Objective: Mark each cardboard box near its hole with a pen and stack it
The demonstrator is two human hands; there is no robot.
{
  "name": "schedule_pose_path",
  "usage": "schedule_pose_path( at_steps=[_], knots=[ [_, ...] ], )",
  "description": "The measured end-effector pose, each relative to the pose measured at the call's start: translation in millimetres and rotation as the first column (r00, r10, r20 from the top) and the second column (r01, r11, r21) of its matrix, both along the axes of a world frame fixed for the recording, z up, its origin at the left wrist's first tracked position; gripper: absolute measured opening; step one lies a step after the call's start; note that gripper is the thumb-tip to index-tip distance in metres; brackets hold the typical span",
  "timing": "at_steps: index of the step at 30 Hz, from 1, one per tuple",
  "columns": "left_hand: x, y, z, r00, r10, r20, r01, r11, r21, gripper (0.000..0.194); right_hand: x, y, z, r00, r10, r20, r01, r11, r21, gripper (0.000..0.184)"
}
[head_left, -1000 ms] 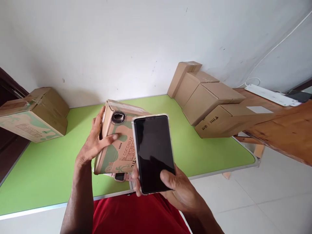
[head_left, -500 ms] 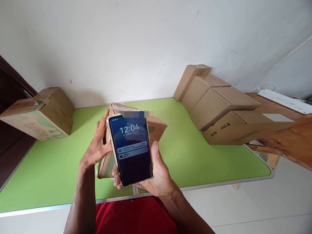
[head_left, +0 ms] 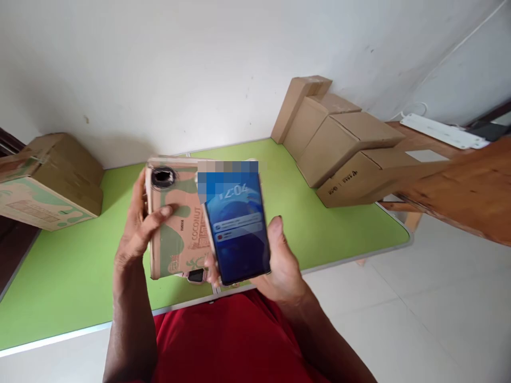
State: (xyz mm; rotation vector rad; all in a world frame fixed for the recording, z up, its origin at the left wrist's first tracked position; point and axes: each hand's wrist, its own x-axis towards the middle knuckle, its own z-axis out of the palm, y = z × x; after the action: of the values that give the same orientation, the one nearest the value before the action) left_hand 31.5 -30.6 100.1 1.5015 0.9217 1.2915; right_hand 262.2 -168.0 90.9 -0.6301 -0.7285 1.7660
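My right hand point(head_left: 281, 260) is closed around a smartphone point(head_left: 241, 239), its lit blue lock screen facing me. Its thumb lies along the phone's right edge, and fingertips show on the left edge. My left hand point(head_left: 138, 229) grips the left side of a cardboard box point(head_left: 175, 218) printed with green shapes and the word COCONUT. The left thumb presses on the printed face, below a dark round hole in the box's upper left corner. The phone covers the right part of this box. Behind the phone's lower left corner, a small dark-screened device point(head_left: 196, 275) with a pink edge partly shows.
The green table point(head_left: 343, 234) spreads in front of me. A printed carton point(head_left: 59, 181) stands on its left end. Several brown boxes point(head_left: 339, 133) are lined up at the right by the wall. Beyond them, a white power strip point(head_left: 435, 130) rests on a wooden surface point(head_left: 459, 197).
The box in my left hand has turned so its printed face and hole now show. The phone has shifted right and slightly up, and the camera view has shifted.
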Motion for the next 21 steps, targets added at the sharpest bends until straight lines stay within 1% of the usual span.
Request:
schedule_pose_path(
  at_steps=[1, 2, 4, 6, 7, 9, 11, 13, 15, 17, 19, 21],
  knots=[
    [-3.2, 2.1, -3.8, 1.000, -0.007, 0.013, 0.008, 1.000, -0.020, 0.073, 9.9, -6.7, -1.6, 0.994, -0.087, 0.066, 0.090, 0.995, -0.040, 0.104],
    [-6.9, 4.4, -8.0, 1.000, -0.006, 0.029, 0.007, 1.000, -0.031, 0.072, 19.8, -13.2, -4.5, 0.974, -0.176, 0.140, 0.189, 0.979, -0.081, 0.101],
    [-14.8, 8.9, -16.6, 0.998, 0.023, 0.065, -0.021, 0.999, -0.033, 0.066, 37.3, -23.3, -14.5, 0.900, -0.331, 0.285, 0.381, 0.914, -0.142, 0.094],
    [-21.8, 12.6, -23.7, 0.995, 0.056, 0.085, -0.052, 0.997, -0.049, 0.054, 48.3, -27.0, -30.5, 0.818, -0.419, 0.394, 0.511, 0.844, -0.162, 0.087],
    [-24.5, 13.9, -26.1, 0.994, 0.069, 0.090, -0.064, 0.996, -0.059, 0.050, 50.8, -26.2, -40.0, 0.791, -0.437, 0.428, 0.543, 0.823, -0.164, 0.085],
    [-27.4, 14.9, -27.9, 0.992, 0.082, 0.099, -0.075, 0.995, -0.072, 0.043, 50.7, -20.2, -59.8, 0.779, -0.428, 0.458, 0.551, 0.815, -0.177, 0.081],
    [-27.1, 14.0, -26.2, 0.992, 0.075, 0.104, -0.068, 0.995, -0.075, 0.042, 46.1, -11.3, -76.9, 0.812, -0.377, 0.446, 0.507, 0.834, -0.219, 0.077],
    [-24.6, 11.6, -22.5, 0.992, 0.063, 0.106, -0.055, 0.996, -0.073, 0.043, 40.3, -2.9, -88.9, 0.856, -0.300, 0.421, 0.435, 0.858, -0.273, 0.075],
    [-21.5, 9.0, -18.8, 0.993, 0.060, 0.101, -0.053, 0.996, -0.076, 0.044, 35.5, 3.0, -96.4, 0.876, -0.245, 0.416, 0.386, 0.873, -0.299, 0.074],
    [-19.4, 7.2, -16.8, 0.992, 0.078, 0.096, -0.070, 0.994, -0.083, 0.044, 32.8, 6.5, -101.2, 0.873, -0.221, 0.435, 0.368, 0.883, -0.290, 0.073],
    [-18.7, 6.7, -16.8, 0.989, 0.107, 0.101, -0.098, 0.991, -0.090, 0.043, 32.1, 8.0, -105.1, 0.858, -0.194, 0.475, 0.351, 0.897, -0.268, 0.072],
    [-19.3, 7.1, -18.3, 0.985, 0.126, 0.116, -0.115, 0.989, -0.096, 0.044, 33.0, 8.2, -108.3, 0.827, -0.156, 0.540, 0.328, 0.914, -0.239, 0.072]
  ],
)
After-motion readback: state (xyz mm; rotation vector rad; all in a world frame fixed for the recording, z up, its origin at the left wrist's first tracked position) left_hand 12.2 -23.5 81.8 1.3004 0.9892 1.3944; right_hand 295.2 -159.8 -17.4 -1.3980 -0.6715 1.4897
